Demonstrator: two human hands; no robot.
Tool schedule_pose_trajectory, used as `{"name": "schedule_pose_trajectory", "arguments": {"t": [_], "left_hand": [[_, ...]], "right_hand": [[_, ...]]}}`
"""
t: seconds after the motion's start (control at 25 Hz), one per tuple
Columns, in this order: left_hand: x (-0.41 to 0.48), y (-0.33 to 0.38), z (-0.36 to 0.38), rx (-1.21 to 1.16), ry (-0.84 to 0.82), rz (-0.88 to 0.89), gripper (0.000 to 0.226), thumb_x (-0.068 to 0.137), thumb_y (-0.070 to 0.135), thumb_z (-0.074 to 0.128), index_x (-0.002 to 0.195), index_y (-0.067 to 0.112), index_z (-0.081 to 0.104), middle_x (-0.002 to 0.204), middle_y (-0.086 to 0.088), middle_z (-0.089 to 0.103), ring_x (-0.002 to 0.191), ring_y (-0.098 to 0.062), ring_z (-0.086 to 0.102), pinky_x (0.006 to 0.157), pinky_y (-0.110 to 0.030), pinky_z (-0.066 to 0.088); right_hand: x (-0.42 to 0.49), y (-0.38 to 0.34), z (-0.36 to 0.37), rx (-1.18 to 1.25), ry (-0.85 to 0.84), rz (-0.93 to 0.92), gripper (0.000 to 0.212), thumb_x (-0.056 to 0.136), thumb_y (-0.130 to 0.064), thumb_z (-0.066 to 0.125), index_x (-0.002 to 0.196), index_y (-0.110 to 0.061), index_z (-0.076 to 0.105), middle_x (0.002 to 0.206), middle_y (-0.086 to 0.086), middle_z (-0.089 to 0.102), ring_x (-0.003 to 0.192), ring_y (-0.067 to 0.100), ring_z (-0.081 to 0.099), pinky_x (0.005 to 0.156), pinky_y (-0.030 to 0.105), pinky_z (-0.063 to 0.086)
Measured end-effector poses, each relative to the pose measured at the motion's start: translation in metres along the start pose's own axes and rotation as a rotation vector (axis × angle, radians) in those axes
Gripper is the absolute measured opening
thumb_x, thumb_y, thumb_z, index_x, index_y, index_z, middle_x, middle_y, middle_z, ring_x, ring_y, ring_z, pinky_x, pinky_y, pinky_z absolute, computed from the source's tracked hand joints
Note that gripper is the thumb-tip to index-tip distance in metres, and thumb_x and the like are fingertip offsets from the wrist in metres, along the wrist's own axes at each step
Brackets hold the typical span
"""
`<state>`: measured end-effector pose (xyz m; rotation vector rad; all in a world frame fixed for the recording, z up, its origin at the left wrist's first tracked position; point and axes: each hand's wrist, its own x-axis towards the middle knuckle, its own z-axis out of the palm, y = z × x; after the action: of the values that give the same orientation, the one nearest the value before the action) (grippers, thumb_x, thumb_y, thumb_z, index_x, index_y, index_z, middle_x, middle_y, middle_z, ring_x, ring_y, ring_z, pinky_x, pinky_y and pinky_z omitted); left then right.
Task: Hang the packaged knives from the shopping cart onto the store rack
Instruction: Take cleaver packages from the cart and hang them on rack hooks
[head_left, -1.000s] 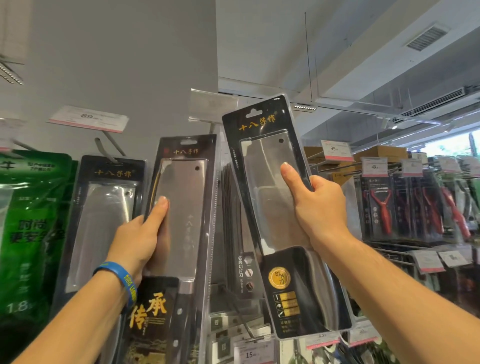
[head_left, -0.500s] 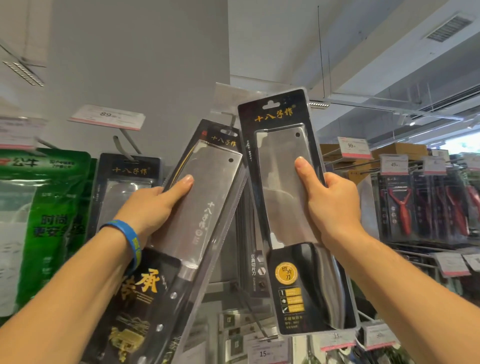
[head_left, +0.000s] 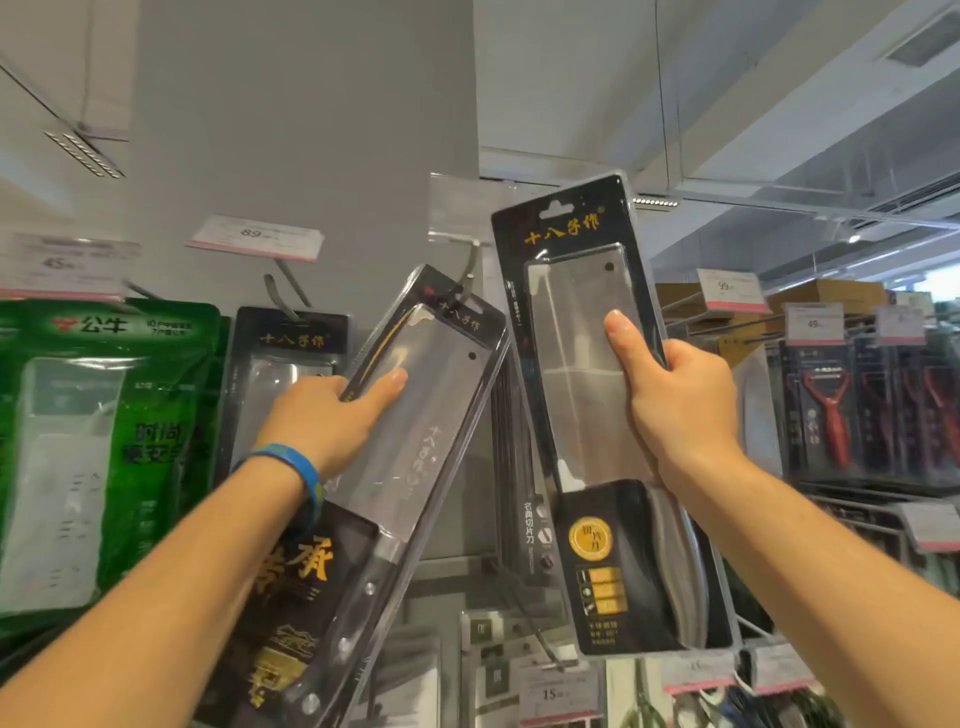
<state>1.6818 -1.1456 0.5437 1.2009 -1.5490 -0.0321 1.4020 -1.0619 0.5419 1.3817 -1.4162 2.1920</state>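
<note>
Two packaged cleavers in black blister cards are held up before the store rack. My left hand, with a blue wristband, grips the left packaged knife, which tilts to the right; its hang hole sits at the tip of a metal rack hook. My right hand grips the right packaged knife by its right edge, nearly upright and a little higher, to the right of that hook. Another packaged knife hangs on a hook behind my left hand.
Green packaged goods hang at the left under price tags. More black knife packs hang behind, between the two held ones. Red peelers in black packs hang on rack rows at the right. Lower price labels sit below.
My left hand has tilted its knife package to the right and raised its top end to the hook. My right hand has moved its package slightly right and stayed raised.
</note>
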Motion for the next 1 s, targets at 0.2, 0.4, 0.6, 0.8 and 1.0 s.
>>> {"name": "schedule_pose_trajectory", "arguments": {"t": [0.2,0.4,0.6,0.8,1.0], "left_hand": [[0.007,0.000,0.040,-0.161,-0.131,-0.098,0.070,0.079,0.081,0.050,0.093,0.015,0.066,0.105,-0.003,0.065,0.080,-0.010,0.062,0.067,-0.019,0.047],[-0.012,-0.013,0.081,-0.312,-0.082,-0.160,0.071,0.079,0.081,0.049,0.086,0.012,0.066,0.091,-0.009,0.068,0.087,-0.028,0.064,0.081,-0.038,0.052],[-0.009,-0.012,0.086,-0.416,-0.014,-0.183,0.072,0.078,0.080,0.052,0.081,0.009,0.066,0.079,-0.005,0.066,0.079,-0.024,0.064,0.060,-0.030,0.044],[-0.011,-0.011,0.081,-0.325,0.121,-0.135,0.064,0.082,0.072,0.057,0.057,0.015,0.042,0.056,-0.001,0.045,0.053,-0.019,0.044,0.050,-0.031,0.031],[-0.007,-0.001,0.080,-0.298,0.054,-0.094,0.058,0.088,0.062,0.058,0.061,0.011,0.049,0.063,-0.003,0.051,0.061,-0.024,0.049,0.051,-0.031,0.030]], "right_hand": [[-0.005,0.003,0.003,0.013,-0.021,0.043,0.094,0.083,-0.079,0.058,0.082,0.015,0.054,0.078,0.029,0.063,0.064,0.035,0.051,0.069,0.057,0.051],[-0.022,0.004,0.008,0.031,-0.079,0.038,0.094,0.082,-0.080,0.059,0.083,0.014,0.056,0.084,0.033,0.062,0.062,0.033,0.049,0.066,0.056,0.049],[-0.019,0.004,0.002,0.067,-0.096,0.050,0.088,0.080,-0.080,0.060,0.072,0.007,0.053,0.070,0.027,0.057,0.060,0.025,0.045,0.059,0.053,0.043],[-0.011,0.009,-0.013,0.117,-0.110,0.120,0.097,0.077,-0.083,0.061,0.090,0.013,0.058,0.088,0.031,0.065,0.067,0.035,0.055,0.064,0.051,0.051],[-0.013,0.024,-0.019,0.104,-0.120,0.140,0.096,0.078,-0.081,0.061,0.095,0.014,0.059,0.095,0.033,0.065,0.076,0.045,0.062,0.073,0.058,0.054]]}}
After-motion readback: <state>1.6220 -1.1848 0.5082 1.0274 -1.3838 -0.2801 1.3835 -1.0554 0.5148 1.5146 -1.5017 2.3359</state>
